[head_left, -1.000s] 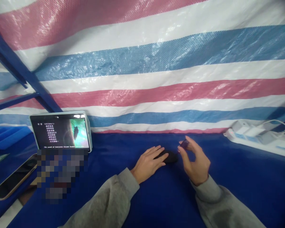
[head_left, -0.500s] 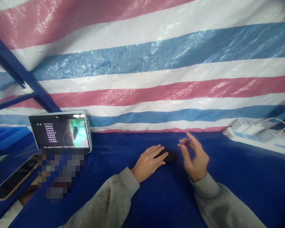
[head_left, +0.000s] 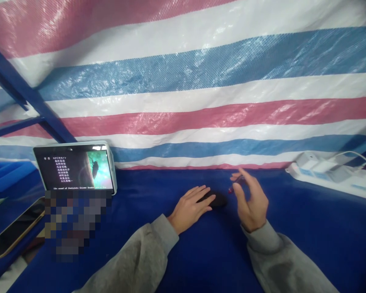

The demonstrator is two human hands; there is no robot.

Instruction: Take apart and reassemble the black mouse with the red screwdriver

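My left hand (head_left: 190,208) lies palm down with its fingers stretched out. Its fingertips rest on a black rounded object (head_left: 218,199) that looks like a computer mouse; part of it is under the fingers. To the right of it, just above the blue table surface (head_left: 207,252), my right hand (head_left: 252,201) is raised. Between thumb and fingers it pinches a small, thin, dark red object (head_left: 231,189), mostly covered by the fingers, so its kind cannot be made out.
A tablet (head_left: 75,169) stands at the left, playing a video, with a blurred-out patch before it. Farther left are a phone (head_left: 16,228) and a blue tray (head_left: 10,176). At the right back lies a white power strip (head_left: 332,177) with plugs. Striped sheeting (head_left: 183,118) hangs behind.
The fingers of my right hand have shifted slightly, and the small red object has tilted more upright. My left hand stays on the black object. The view has moved a little.
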